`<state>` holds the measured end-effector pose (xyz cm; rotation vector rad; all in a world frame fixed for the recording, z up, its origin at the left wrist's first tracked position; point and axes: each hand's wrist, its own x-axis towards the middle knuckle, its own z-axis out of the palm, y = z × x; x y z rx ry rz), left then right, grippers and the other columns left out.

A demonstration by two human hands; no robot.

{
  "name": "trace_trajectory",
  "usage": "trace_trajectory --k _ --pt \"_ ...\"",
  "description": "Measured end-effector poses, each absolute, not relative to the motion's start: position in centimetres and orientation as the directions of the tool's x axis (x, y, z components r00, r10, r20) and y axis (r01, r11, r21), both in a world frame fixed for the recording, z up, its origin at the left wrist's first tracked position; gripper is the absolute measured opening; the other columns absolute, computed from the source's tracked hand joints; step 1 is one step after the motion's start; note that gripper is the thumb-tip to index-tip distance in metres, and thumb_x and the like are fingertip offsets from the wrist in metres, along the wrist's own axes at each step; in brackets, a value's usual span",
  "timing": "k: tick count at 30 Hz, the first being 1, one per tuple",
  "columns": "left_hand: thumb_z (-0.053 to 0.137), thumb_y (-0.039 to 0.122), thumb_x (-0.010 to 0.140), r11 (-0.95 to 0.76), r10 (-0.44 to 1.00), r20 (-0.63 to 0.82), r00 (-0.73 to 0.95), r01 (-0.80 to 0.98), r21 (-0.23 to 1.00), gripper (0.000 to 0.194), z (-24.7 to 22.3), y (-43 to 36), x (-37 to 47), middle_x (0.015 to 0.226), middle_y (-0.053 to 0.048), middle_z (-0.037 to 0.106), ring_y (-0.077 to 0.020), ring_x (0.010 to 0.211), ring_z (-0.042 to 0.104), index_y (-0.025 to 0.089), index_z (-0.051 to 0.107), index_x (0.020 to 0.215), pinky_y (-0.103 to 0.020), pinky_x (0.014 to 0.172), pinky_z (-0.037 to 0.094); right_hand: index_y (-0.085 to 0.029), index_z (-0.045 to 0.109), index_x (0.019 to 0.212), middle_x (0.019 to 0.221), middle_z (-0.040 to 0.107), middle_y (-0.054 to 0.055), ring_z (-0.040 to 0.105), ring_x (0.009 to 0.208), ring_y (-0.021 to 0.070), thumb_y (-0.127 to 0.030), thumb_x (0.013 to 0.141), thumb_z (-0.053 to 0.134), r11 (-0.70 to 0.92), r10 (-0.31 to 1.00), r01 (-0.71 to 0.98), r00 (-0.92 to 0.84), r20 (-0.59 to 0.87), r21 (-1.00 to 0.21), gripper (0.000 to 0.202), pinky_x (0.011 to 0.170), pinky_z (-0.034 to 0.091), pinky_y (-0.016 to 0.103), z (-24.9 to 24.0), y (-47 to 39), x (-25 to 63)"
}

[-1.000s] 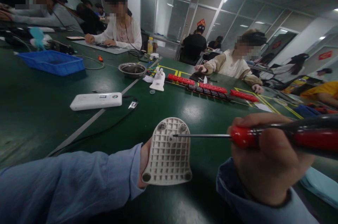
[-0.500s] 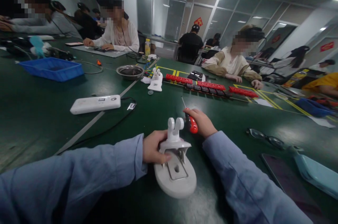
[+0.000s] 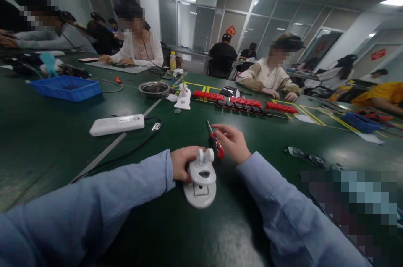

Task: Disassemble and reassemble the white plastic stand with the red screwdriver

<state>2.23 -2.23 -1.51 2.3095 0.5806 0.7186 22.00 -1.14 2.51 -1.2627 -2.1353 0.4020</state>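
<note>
In the head view, my left hand (image 3: 184, 162) grips the far left side of a white plastic stand (image 3: 201, 195), which has an oval base and two rounded prongs on top. Part of my fingers is hidden behind the stand. Just right of it, a red and black screwdriver (image 3: 218, 146) lies at a slant with its shaft pointing away. My right hand (image 3: 232, 142) has thumb and fingers closed at the screwdriver's front end, near where the handle meets the shaft.
A white power bank-like device (image 3: 117, 125), a blue tray (image 3: 66, 87) and a metal bowl (image 3: 154, 88) are on the left. Beyond my hands stand another white stand (image 3: 183, 99) and red strips (image 3: 245, 101). Glasses (image 3: 305, 156) lie right. People sit around the table.
The white stand has moved away from me and tilted, showing its upper plate. My right hand has shifted left, and the screwdriver is lower, beside the stand.
</note>
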Motion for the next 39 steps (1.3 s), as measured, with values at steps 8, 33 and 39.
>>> trace_trajectory --k 8,33,39 --pt "0.064 0.012 0.055 -0.669 0.503 0.252 0.827 0.188 0.719 0.056 -2.0 -1.7 2.1 0.106 -0.006 0.056 -0.0236 0.097 0.052 0.019 0.053 0.109 -0.036 0.086 0.041 -0.017 0.045 0.041 0.038 0.042 -0.001 0.041 0.039 0.0094 -0.054 0.077 0.041 0.115 0.853 -0.173 -0.488 0.187 -0.978 0.052 0.043 0.033 0.023 4.3 -4.0 15.9" --pt "0.069 0.008 0.044 -0.471 0.790 0.325 0.519 0.174 0.865 0.098 2.5 -0.3 1.6 0.107 -0.007 0.058 -0.0241 0.097 0.054 0.020 0.027 0.131 -0.040 0.095 0.031 -0.015 0.046 0.092 0.087 0.062 0.011 0.062 0.075 0.0181 -0.040 0.084 0.024 0.033 0.998 0.265 -0.066 0.016 -0.964 0.034 0.063 0.050 0.031 4.9 -2.0 20.9" --pt "0.077 0.021 0.039 -0.455 0.833 0.430 0.347 -0.011 0.890 0.087 4.3 1.6 4.0 0.109 -0.008 0.058 -0.0252 0.104 0.050 0.021 0.045 0.120 -0.036 0.096 0.028 -0.013 0.053 0.079 0.066 0.062 0.008 0.062 0.066 0.0219 -0.027 0.082 0.035 -0.247 0.953 -0.273 -0.242 -0.182 -0.930 0.024 0.061 0.050 0.036 5.9 -1.0 19.3"
